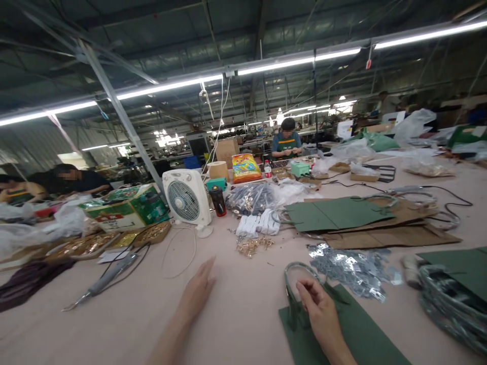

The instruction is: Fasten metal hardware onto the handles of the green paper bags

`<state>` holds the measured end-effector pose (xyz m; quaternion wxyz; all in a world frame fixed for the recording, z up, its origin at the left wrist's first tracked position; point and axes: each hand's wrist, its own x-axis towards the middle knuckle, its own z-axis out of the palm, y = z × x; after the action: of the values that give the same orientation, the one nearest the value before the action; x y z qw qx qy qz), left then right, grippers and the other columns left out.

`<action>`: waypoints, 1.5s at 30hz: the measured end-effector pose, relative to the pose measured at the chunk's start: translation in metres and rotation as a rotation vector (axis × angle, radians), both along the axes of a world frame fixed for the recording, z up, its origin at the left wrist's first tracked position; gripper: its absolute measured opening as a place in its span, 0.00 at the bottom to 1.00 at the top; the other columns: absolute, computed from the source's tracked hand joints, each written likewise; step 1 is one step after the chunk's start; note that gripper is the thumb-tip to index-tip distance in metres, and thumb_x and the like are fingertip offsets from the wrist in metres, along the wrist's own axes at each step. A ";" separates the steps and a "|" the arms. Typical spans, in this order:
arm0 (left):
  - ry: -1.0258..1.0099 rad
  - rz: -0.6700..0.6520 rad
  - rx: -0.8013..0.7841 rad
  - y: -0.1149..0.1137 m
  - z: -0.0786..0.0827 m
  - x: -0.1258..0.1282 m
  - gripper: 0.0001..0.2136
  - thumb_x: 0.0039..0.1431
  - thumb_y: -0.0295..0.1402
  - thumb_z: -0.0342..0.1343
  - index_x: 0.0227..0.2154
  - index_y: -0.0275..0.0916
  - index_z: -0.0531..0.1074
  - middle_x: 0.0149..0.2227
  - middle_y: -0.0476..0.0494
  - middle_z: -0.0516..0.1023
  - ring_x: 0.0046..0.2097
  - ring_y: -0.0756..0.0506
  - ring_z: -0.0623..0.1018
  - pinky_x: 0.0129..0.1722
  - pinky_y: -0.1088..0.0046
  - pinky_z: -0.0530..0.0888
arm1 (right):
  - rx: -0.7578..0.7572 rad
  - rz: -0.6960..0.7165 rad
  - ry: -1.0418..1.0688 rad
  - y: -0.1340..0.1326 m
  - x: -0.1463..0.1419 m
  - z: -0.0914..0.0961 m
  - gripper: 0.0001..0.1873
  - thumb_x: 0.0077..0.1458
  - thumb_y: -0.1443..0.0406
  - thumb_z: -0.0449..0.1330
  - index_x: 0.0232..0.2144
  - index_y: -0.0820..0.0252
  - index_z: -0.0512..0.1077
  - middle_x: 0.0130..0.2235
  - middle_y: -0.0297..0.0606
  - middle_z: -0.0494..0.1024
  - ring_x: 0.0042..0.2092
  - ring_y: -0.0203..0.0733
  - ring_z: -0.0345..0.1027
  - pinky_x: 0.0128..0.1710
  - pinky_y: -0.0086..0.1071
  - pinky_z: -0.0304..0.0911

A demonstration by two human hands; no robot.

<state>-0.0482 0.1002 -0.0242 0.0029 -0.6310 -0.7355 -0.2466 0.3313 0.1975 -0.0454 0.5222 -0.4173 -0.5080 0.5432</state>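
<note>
My left hand (198,291) reaches over the pale table with its fingers stretched out, slightly blurred and holding nothing visible. Ahead of it lies a small pile of gold-coloured metal fittings (249,247). My right hand (317,306) is closed, thumb against curled fingers, above a dark green bag panel (365,324). Whatever those fingers pinch, if anything, is too small or hidden to make out. Beside its fingertips rises the panel's looped, plastic-wrapped handle (288,284). Many flat silver metal plates (348,266) are heaped just beyond the panel.
Stacked green panels (338,213) lie on brown paper behind the plates. A bundle of wrapped handles (449,309) sits at right. On the left are a corded hand tool (110,276) and a white fan (187,197). White gloves (258,224) lie mid-table. A co-worker (286,139) sits opposite.
</note>
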 end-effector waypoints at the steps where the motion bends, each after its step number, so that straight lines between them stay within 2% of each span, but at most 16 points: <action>1: 0.019 0.044 -0.002 0.002 0.003 0.001 0.30 0.69 0.36 0.47 0.72 0.49 0.51 0.69 0.41 0.64 0.64 0.38 0.73 0.60 0.57 0.74 | 0.000 0.003 -0.003 0.000 0.000 0.001 0.22 0.53 0.45 0.67 0.35 0.57 0.77 0.29 0.35 0.74 0.27 0.39 0.62 0.26 0.31 0.59; 3: 0.062 0.132 0.039 0.013 0.011 0.009 0.29 0.70 0.38 0.47 0.71 0.48 0.52 0.69 0.39 0.63 0.61 0.36 0.74 0.56 0.56 0.76 | 0.000 0.009 -0.001 -0.001 -0.002 0.003 0.22 0.53 0.45 0.67 0.35 0.57 0.77 0.29 0.35 0.74 0.27 0.39 0.62 0.25 0.31 0.59; 5: 0.092 0.133 0.126 0.035 0.020 0.026 0.25 0.71 0.40 0.47 0.69 0.46 0.58 0.66 0.37 0.66 0.61 0.35 0.74 0.56 0.55 0.76 | -0.001 0.014 0.014 -0.001 -0.004 0.006 0.22 0.52 0.45 0.68 0.34 0.57 0.78 0.28 0.35 0.73 0.27 0.39 0.62 0.25 0.31 0.58; 7: 0.093 0.020 0.173 0.068 0.030 0.052 0.21 0.71 0.39 0.47 0.63 0.45 0.66 0.61 0.37 0.72 0.61 0.36 0.73 0.58 0.55 0.73 | -0.006 0.010 0.041 0.000 -0.007 0.008 0.22 0.52 0.45 0.68 0.33 0.57 0.78 0.26 0.33 0.71 0.26 0.39 0.60 0.24 0.30 0.58; 10: 0.051 -0.168 0.056 0.127 0.037 0.101 0.18 0.70 0.35 0.48 0.59 0.44 0.71 0.55 0.37 0.77 0.58 0.37 0.74 0.59 0.57 0.70 | -0.034 -0.005 0.082 0.003 -0.009 0.007 0.23 0.50 0.44 0.69 0.34 0.57 0.79 0.25 0.33 0.69 0.26 0.38 0.59 0.24 0.30 0.58; 13: 0.020 -0.218 0.002 0.182 0.032 0.142 0.19 0.65 0.33 0.55 0.58 0.43 0.73 0.54 0.38 0.79 0.57 0.37 0.74 0.59 0.59 0.69 | -0.075 -0.006 0.118 0.008 -0.008 0.002 0.25 0.48 0.43 0.70 0.34 0.57 0.79 0.24 0.32 0.69 0.25 0.37 0.59 0.23 0.29 0.57; 15: -0.007 -0.216 -0.013 0.208 0.024 0.157 0.16 0.61 0.31 0.58 0.52 0.41 0.78 0.50 0.37 0.80 0.54 0.35 0.75 0.56 0.59 0.70 | -0.099 0.004 0.135 0.011 -0.008 -0.002 0.26 0.46 0.42 0.71 0.33 0.57 0.79 0.22 0.31 0.68 0.23 0.36 0.57 0.22 0.29 0.55; 19: -0.078 -0.190 -0.012 0.232 0.010 0.164 0.07 0.58 0.26 0.58 0.31 0.38 0.81 0.39 0.37 0.81 0.48 0.37 0.77 0.51 0.61 0.71 | -0.108 -0.037 0.172 0.017 -0.010 -0.010 0.30 0.42 0.39 0.71 0.32 0.57 0.78 0.20 0.30 0.67 0.19 0.34 0.54 0.18 0.29 0.51; 21: -0.121 -0.174 0.014 0.232 0.006 0.160 0.07 0.57 0.26 0.58 0.29 0.39 0.80 0.39 0.38 0.81 0.47 0.38 0.77 0.50 0.62 0.71 | -0.116 -0.038 0.190 0.020 -0.012 -0.012 0.31 0.41 0.38 0.71 0.32 0.57 0.78 0.18 0.29 0.65 0.18 0.34 0.52 0.18 0.29 0.50; 27: -0.312 -0.108 0.163 0.215 0.008 0.151 0.11 0.65 0.36 0.52 0.39 0.40 0.79 0.40 0.40 0.81 0.44 0.39 0.78 0.48 0.62 0.72 | -0.123 0.016 0.254 0.021 -0.011 -0.009 0.29 0.44 0.41 0.72 0.33 0.60 0.78 0.18 0.27 0.63 0.20 0.32 0.53 0.20 0.27 0.50; 31: -0.523 -0.089 0.279 0.201 0.017 0.165 0.16 0.65 0.46 0.54 0.41 0.40 0.78 0.41 0.40 0.81 0.45 0.39 0.79 0.49 0.62 0.74 | -0.126 -0.064 0.358 0.017 -0.008 -0.002 0.26 0.47 0.45 0.72 0.35 0.60 0.77 0.19 0.26 0.63 0.21 0.30 0.51 0.20 0.26 0.48; 33: -0.652 -0.066 0.314 0.189 0.019 0.185 0.19 0.65 0.50 0.52 0.43 0.39 0.77 0.41 0.39 0.82 0.44 0.40 0.80 0.47 0.63 0.76 | -0.135 -0.102 0.442 0.015 -0.005 0.005 0.24 0.47 0.47 0.73 0.35 0.60 0.77 0.22 0.27 0.66 0.22 0.30 0.51 0.20 0.26 0.48; 36: -0.872 -0.036 0.324 0.158 0.016 0.229 0.25 0.67 0.55 0.49 0.45 0.36 0.75 0.40 0.38 0.82 0.41 0.43 0.81 0.42 0.68 0.78 | -0.154 -0.116 0.590 0.012 0.003 0.017 0.21 0.46 0.51 0.75 0.33 0.58 0.76 0.28 0.29 0.71 0.23 0.29 0.51 0.20 0.25 0.50; 39: -1.297 -0.024 0.313 0.119 0.007 0.280 0.25 0.60 0.56 0.60 0.42 0.36 0.76 0.39 0.39 0.82 0.40 0.44 0.81 0.41 0.70 0.79 | -0.157 -0.099 0.645 0.010 0.016 0.024 0.18 0.48 0.53 0.75 0.33 0.57 0.77 0.32 0.31 0.74 0.26 0.31 0.59 0.23 0.25 0.57; 41: -1.516 -0.052 0.285 0.097 0.002 0.309 0.23 0.56 0.54 0.65 0.39 0.36 0.77 0.38 0.40 0.82 0.39 0.45 0.81 0.40 0.71 0.79 | -0.168 -0.069 0.636 0.008 0.027 0.024 0.17 0.50 0.53 0.74 0.37 0.56 0.79 0.34 0.32 0.76 0.30 0.34 0.65 0.29 0.28 0.65; 45: -1.584 -0.109 0.231 0.076 -0.003 0.343 0.19 0.55 0.49 0.67 0.37 0.36 0.77 0.35 0.41 0.83 0.36 0.45 0.81 0.37 0.72 0.78 | -0.224 -0.013 0.642 0.001 0.051 0.019 0.20 0.51 0.54 0.73 0.45 0.53 0.80 0.38 0.34 0.80 0.39 0.39 0.72 0.41 0.32 0.70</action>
<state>0.2945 0.1760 -0.0274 -0.4667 -0.2994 -0.4571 -0.6954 0.3823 0.1989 -0.0263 0.6098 -0.2832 -0.2520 0.6960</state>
